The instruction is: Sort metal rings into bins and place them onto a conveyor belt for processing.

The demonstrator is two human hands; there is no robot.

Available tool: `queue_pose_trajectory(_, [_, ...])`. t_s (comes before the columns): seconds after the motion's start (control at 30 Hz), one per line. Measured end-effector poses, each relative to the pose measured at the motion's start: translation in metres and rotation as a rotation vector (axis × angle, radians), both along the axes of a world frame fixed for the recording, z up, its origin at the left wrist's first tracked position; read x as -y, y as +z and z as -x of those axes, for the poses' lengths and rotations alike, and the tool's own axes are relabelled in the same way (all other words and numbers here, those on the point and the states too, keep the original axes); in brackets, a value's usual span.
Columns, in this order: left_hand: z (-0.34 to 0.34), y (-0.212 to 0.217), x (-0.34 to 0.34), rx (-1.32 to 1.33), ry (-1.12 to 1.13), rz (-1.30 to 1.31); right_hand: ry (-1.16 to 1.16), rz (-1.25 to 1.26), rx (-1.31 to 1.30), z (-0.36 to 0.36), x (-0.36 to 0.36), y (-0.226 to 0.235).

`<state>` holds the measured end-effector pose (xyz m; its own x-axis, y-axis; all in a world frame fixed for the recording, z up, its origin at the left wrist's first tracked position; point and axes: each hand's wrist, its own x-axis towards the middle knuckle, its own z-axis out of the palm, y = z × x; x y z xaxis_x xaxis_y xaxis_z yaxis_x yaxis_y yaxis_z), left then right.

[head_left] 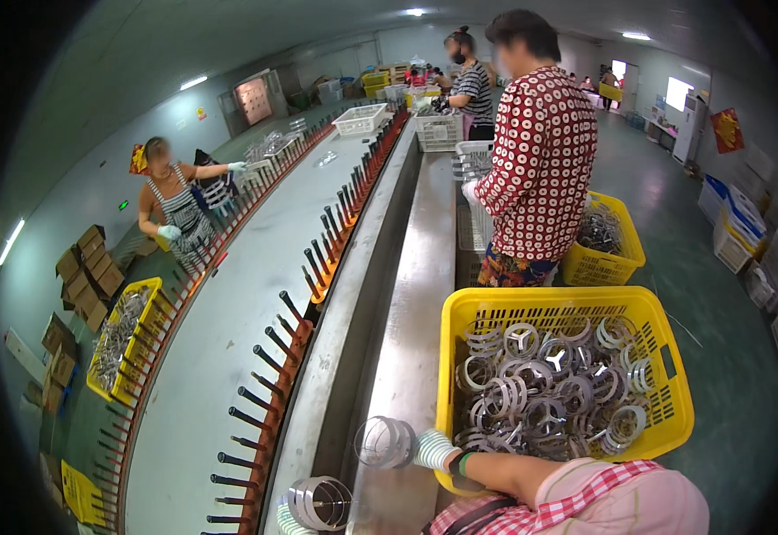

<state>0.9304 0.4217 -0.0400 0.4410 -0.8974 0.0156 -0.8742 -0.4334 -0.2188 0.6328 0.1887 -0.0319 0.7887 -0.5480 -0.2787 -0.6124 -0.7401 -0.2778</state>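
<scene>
At the lower edge, over the steel trough (416,294), the right hand (432,448) in a striped glove is closed on a blurred stack of metal rings (384,442). Lower left, the left hand (289,520), barely in view, holds a second ring stack (320,502); its grip cannot be made out. Just right of them a yellow crate (665,357) holds more rings.
</scene>
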Motion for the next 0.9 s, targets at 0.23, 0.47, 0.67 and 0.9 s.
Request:
queue_pose_trajectory(0.23, [0.048, 0.014, -0.001, 0.002, -0.003, 0.256, -0.036, 0.015, 0.051, 0.045, 0.01, -0.006])
queue_pose_trajectory(0.47, [0.132, 0.092, 0.038, -0.208, 0.201, 0.151, 0.059, 0.078, 0.081, 0.098, 0.036, 0.004])
queue_pose_trajectory(0.67, [0.145, 0.081, 0.017, -0.393, 0.249, 0.345, 0.001, -0.043, 0.15, 0.117, 0.04, 0.019])
queue_pose_trajectory(0.9, [0.175, 0.132, 0.065, -0.417, 0.355, 0.303, 0.055, 0.245, 0.29, 0.132, 0.07, -0.031])
